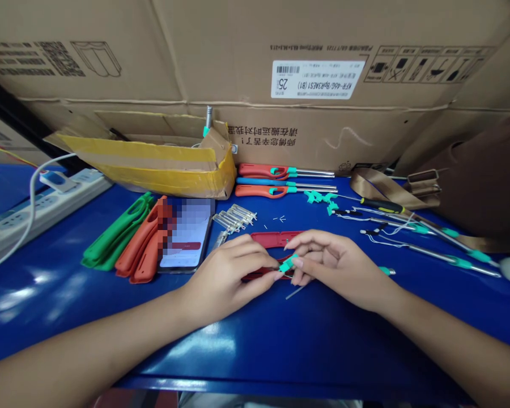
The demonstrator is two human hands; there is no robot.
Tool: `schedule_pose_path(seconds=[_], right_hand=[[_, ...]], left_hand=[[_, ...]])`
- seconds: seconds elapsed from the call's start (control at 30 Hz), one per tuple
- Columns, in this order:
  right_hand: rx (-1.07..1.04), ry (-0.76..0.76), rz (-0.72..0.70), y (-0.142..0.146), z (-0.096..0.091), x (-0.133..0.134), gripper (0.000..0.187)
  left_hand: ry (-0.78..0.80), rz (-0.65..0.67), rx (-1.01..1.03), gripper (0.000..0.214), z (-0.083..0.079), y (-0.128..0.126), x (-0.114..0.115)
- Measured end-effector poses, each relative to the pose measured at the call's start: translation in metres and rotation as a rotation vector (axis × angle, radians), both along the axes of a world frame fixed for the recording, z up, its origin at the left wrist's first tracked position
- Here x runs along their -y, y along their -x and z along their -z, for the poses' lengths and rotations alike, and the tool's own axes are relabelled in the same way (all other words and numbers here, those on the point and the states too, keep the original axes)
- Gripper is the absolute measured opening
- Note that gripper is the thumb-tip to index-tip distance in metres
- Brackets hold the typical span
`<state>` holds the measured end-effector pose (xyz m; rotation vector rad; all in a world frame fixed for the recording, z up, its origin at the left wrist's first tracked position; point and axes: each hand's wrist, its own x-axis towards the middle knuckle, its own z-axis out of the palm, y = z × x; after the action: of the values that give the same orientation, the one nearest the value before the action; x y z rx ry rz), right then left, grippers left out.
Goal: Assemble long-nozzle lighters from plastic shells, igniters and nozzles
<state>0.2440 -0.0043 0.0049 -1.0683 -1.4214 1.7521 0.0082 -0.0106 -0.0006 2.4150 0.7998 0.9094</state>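
Between my two hands is a small teal plastic lighter part (288, 263), with a thin clear tube (295, 292) hanging below it. My left hand (233, 269) pinches the part's left end between thumb and fingers. From the right, the thumb and fingers of my right hand (329, 260) close on its other end. Just behind the hands lies a red lighter handle shell (272, 239); a second dark red piece sits under the fingers, mostly hidden. Several clear fuel tanks (237, 217) lie beyond my left hand.
Assembled lighters (266, 191) lie at the back, with loose teal pieces (321, 197) beside them. Metal lighter tubes (446, 258) and a screwdriver (382, 205) lie right. Left are green shells (117, 232), orange shells (144, 241), a phone (191, 226), a power strip (46, 207) and a taped carton (153, 167).
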Motion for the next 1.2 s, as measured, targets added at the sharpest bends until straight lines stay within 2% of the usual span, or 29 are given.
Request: schedule_pose_path(seconds=[0.17, 0.23, 0.33, 0.37, 0.43, 0.53, 0.6, 0.67, 0.87, 1.2], right_hand=[[0.135, -0.117, -0.026, -0.001, 0.000, 0.005, 0.019], [0.231, -0.334, -0.027, -0.002, 0.000, 0.006, 0.014], [0.452, -0.791, -0.049, -0.008, -0.005, 0.007, 0.014], [0.517, -0.903, -0.050, -0.010, -0.007, 0.007, 0.015], [0.611, -1.003, -0.034, -0.016, -0.012, 0.006, 0.015], [0.684, -1.001, -0.066, -0.024, -0.017, 0.002, 0.012], [0.735, -0.979, -0.149, -0.028, -0.017, -0.001, 0.012], [0.792, -0.966, -0.219, -0.030, -0.016, -0.003, 0.014], [0.915, -0.962, -0.357, -0.032, -0.011, -0.004, 0.019], [0.927, -1.087, -0.383, -0.026, -0.009, -0.002, 0.025]], left_hand=[[-0.004, -0.008, -0.001, 0.007, 0.001, 0.000, 0.000], [0.009, -0.012, 0.009, 0.008, 0.003, -0.001, 0.000], [0.045, -0.033, 0.027, 0.009, 0.004, -0.002, -0.001], [0.055, -0.045, 0.027, 0.009, 0.005, -0.002, -0.001], [0.069, -0.068, 0.008, 0.011, 0.005, -0.001, -0.001], [0.073, -0.078, -0.087, 0.025, 0.003, 0.001, 0.000], [0.074, -0.072, -0.177, 0.040, 0.002, 0.002, 0.000], [0.072, -0.069, -0.247, 0.045, 0.001, 0.003, 0.001], [0.068, -0.063, -0.317, 0.023, 0.002, 0.005, 0.000], [0.072, -0.047, -0.231, 0.022, 0.008, 0.004, -0.002]])
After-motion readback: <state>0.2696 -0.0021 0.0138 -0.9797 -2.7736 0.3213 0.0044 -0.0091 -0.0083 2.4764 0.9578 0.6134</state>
